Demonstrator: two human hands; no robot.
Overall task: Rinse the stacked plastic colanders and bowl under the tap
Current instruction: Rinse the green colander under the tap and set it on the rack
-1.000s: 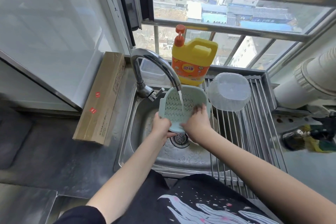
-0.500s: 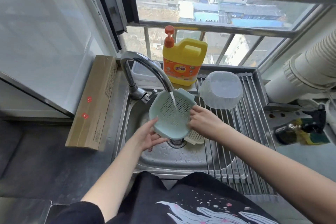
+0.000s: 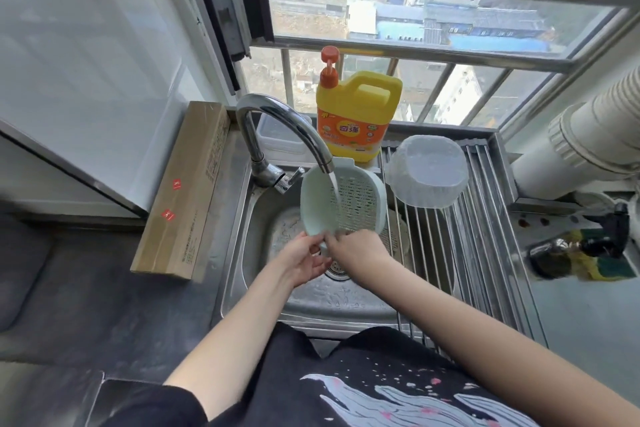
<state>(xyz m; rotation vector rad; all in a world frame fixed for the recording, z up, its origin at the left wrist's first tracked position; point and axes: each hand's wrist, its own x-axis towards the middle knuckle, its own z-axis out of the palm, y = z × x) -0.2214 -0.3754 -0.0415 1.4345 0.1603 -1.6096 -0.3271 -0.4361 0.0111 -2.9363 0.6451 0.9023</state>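
A pale green plastic colander (image 3: 346,199) is tilted on edge under the running tap (image 3: 277,125), its slotted inside facing me, with water hitting it. My left hand (image 3: 304,262) and my right hand (image 3: 356,251) both pinch its near lower rim above the sink (image 3: 311,298). A clear plastic bowl (image 3: 427,170) lies upside down on the drying rack (image 3: 485,253) at the right. A white colander (image 3: 394,236) lies in the sink, partly hidden under the rack bars and my right hand.
A yellow detergent bottle (image 3: 356,114) with an orange pump stands behind the sink. A clear container (image 3: 280,135) sits behind the tap. A long cardboard box (image 3: 183,194) lies left of the sink. A white duct (image 3: 588,142) and a sponge (image 3: 602,267) are at right.
The green colander has been turned upright under the stream, and both hands have come together at its near lower rim instead of holding its sides.
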